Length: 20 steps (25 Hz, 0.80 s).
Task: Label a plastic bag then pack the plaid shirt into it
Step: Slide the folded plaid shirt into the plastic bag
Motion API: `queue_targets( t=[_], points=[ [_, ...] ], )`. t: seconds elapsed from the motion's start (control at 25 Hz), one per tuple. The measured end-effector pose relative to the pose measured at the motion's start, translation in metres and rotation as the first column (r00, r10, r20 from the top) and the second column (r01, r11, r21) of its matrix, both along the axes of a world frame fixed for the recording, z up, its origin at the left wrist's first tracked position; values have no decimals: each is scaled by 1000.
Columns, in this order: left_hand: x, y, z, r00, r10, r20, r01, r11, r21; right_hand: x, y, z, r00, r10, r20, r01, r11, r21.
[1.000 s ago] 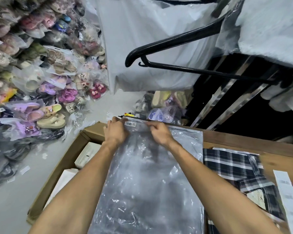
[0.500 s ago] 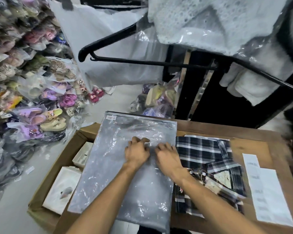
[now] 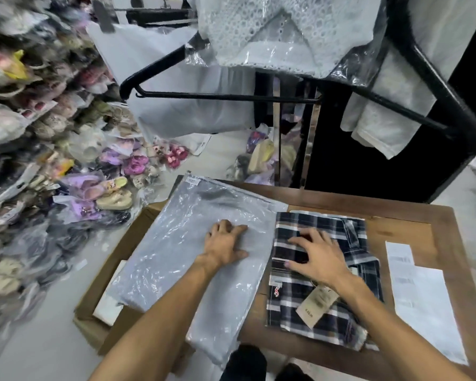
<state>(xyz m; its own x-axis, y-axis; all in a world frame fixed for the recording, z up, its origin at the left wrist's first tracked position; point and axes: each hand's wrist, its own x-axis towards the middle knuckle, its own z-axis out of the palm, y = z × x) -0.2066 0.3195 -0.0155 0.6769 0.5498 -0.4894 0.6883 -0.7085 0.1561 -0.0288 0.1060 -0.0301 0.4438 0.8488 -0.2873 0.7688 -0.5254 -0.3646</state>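
- We see the plastic bag lying flat, a frosted grey-clear sheet with crinkles that catch the light; it rests partly on the left of the wooden worktop and partly over an open cardboard box beside it.
- A small white label with dark print sits at the bag's far left corner.
- Our left hand lies palm down on the middle of the bag, fingers together and slightly curled, thumb out to the right; it presses on the film and grips nothing.
- The plaid shirt lies folded into a rectangle on the worktop just right of the bag, its left edge touching or slightly under the bag's right edge; we cannot tell which.
- The shirt's check is dark navy to black with white and grey bands, and a small red mark shows near its left edge.
- A tan cardboard tag lies tilted on the shirt's near half.
- Our right hand rests on the shirt's far half, palm down, fingers fanned apart toward the left, holding nothing.
- White paper sheets with faint print lie on the worktop's right side, apart from the shirt.
- Bagged shoes pile up on the left, and a black hanger with pale clothing hangs above.
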Motion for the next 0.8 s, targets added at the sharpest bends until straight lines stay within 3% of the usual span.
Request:
queue_targets(
  t=[0.16,0.36,0.48,0.6,0.8],
  points=[
    [-17,0,9,993,-112,-26,113,994,7,-1,-13,4,996,63,59,-53,987,-151],
    [-35,11,15,911,-385,-145,399,913,84,-8,-13,8,1000,20,5,-19,984,-179],
    [-41,23,13,793,-553,-256,587,806,77,-7,-9,13,1000,1,-12,-4,983,-186],
    [-38,34,13,699,-666,-262,703,706,81,-11,-7,18,1000,-8,0,8,981,-196],
    [-39,50,18,443,-855,-268,894,445,59,-21,-10,19,999,-37,16,40,973,-226]
  ],
)
